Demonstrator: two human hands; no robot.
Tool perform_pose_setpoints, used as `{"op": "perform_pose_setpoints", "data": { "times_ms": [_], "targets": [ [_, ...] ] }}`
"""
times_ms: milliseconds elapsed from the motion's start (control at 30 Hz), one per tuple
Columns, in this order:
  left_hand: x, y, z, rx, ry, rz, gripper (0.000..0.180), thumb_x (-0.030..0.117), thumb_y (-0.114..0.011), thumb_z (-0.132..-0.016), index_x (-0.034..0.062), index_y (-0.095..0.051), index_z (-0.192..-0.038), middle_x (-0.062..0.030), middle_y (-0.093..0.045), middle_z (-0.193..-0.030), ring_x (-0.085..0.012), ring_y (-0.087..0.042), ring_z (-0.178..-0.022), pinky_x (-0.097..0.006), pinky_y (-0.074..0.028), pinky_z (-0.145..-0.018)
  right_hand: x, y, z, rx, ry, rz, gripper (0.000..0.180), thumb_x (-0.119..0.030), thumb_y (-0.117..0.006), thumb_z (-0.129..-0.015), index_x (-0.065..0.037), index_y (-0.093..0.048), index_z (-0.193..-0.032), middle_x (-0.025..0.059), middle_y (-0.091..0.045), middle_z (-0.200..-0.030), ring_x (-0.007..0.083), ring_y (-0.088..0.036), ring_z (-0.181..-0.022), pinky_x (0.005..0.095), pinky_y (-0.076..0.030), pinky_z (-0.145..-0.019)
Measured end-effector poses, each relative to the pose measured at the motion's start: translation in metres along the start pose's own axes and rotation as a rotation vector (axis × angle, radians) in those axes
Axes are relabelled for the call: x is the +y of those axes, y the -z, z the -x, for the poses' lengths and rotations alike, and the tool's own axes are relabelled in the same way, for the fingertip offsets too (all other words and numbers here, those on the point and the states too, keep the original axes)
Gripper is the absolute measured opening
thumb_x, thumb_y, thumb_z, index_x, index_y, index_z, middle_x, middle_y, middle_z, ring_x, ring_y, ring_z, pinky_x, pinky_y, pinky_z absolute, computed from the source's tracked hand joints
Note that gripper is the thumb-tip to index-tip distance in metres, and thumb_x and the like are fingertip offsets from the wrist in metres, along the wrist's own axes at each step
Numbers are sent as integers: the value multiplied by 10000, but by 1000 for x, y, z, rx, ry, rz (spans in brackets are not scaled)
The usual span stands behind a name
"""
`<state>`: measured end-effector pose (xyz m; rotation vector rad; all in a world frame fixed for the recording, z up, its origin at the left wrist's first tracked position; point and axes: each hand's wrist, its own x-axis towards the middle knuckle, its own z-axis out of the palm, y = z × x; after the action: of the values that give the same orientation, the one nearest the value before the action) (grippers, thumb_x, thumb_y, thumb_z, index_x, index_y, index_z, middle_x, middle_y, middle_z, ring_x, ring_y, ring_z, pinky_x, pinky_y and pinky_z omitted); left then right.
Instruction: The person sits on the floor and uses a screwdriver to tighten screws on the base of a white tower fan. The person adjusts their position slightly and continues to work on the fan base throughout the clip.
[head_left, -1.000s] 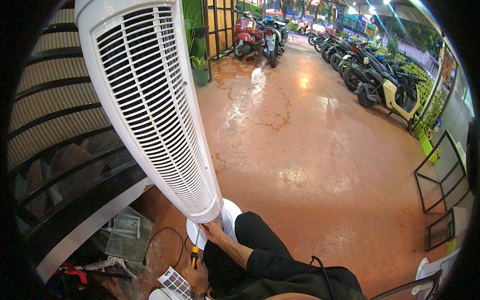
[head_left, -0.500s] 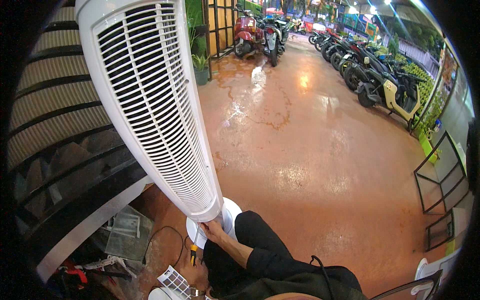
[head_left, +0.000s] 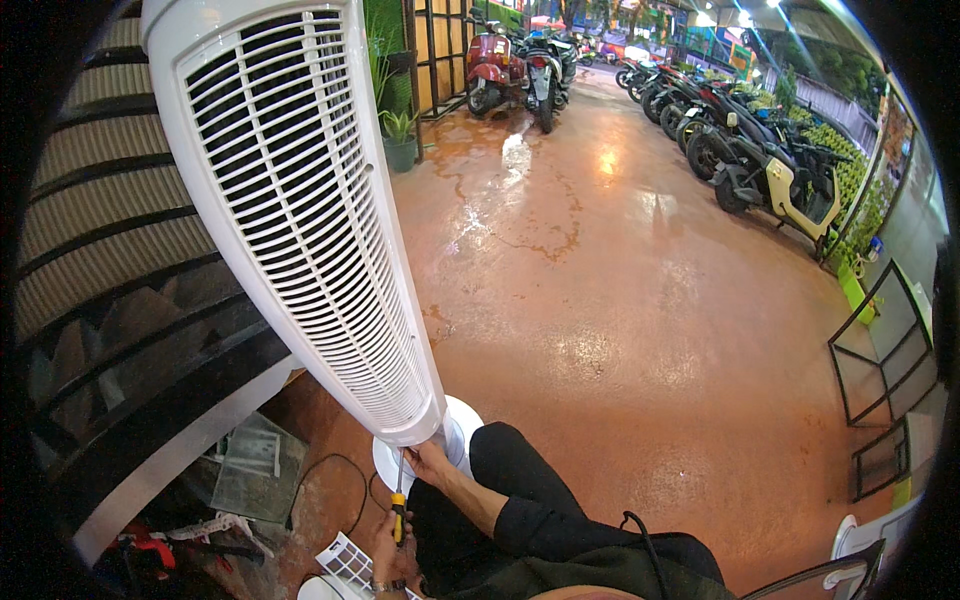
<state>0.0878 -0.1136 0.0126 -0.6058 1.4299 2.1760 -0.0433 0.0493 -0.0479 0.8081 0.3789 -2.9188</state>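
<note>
A tall white tower fan (head_left: 300, 220) with a slatted grille stands tilted on its round white base (head_left: 465, 420). My right hand (head_left: 430, 462) touches the fan's bottom edge where it meets the base. My left hand (head_left: 385, 545), lower and closer to me, grips a screwdriver (head_left: 399, 500) with a yellow and black handle. Its shaft points up at the fan's underside. My dark-trousered knee (head_left: 510, 470) rests beside the base.
A white grille panel (head_left: 345, 565) lies by my left hand. A black cable (head_left: 330, 475) and a clear plastic cover (head_left: 255, 465) lie on the reddish floor. Dark stairs (head_left: 110, 260) rise at left. Scooters (head_left: 740, 160), a potted plant (head_left: 400, 140) and black metal frames (head_left: 885, 370) stand farther off.
Both hands stay at the fan's foot with the screwdriver held upright. The view has shifted only slightly.
</note>
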Motion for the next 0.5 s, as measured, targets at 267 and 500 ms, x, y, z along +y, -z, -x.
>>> {"op": "perform_pose_setpoints", "data": {
  "times_ms": [267,500],
  "targets": [
    [15,4,2,-223,217,573,323,224,-416,-953,-38,-490,-1127,-141,-564,-797,-120,-453,-506,-191,-379,-423,-3,10,-3,-3,-76,120,242,-81,-610,-868,-22,-554,-1097,74,-600,-1040,180,-597,-944,274,-537,-805],
    [-9,10,2,-268,342,885,431,218,-469,-935,-35,-389,-1275,-119,-516,-828,-102,-438,-522,-189,-388,-428,-1,30,-13,-33,-71,15,275,-68,-640,-853,-19,-542,-1105,85,-601,-1049,188,-597,-947,302,-536,-821]
  ]
}}
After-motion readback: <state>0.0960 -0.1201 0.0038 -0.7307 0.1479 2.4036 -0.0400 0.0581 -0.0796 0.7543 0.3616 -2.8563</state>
